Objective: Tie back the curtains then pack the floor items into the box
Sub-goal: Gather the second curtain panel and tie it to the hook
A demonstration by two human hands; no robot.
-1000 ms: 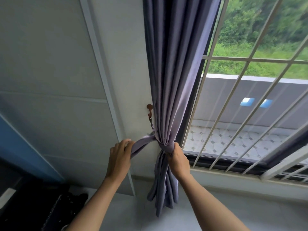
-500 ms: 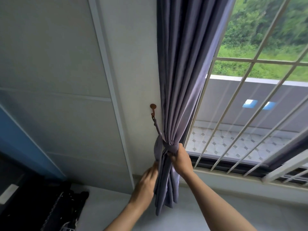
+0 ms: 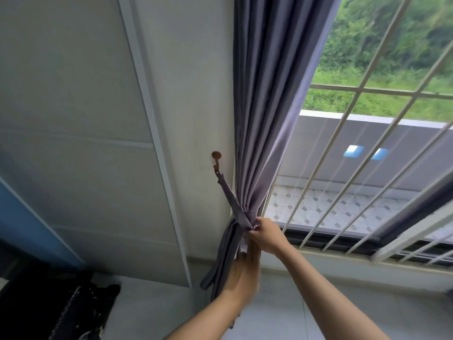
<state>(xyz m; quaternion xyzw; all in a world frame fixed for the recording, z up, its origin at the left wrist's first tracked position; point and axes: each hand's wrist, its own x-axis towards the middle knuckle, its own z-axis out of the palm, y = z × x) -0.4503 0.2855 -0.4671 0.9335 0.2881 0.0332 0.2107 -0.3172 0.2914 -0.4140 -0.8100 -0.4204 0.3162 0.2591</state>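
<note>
I see the grey-purple curtain hanging at the left edge of the window, gathered into a narrow bunch low down. A matching tieback strap runs from the brown wall hook down to the gathered point and wraps around it. My right hand pinches the strap's end against the bunch, fingers curled on the fabric. My left hand sits just below, blurred, against the hanging curtain tail; I cannot tell whether it grips anything. White window bars stand to the right, and a dark object lies on the floor at lower left.
</note>
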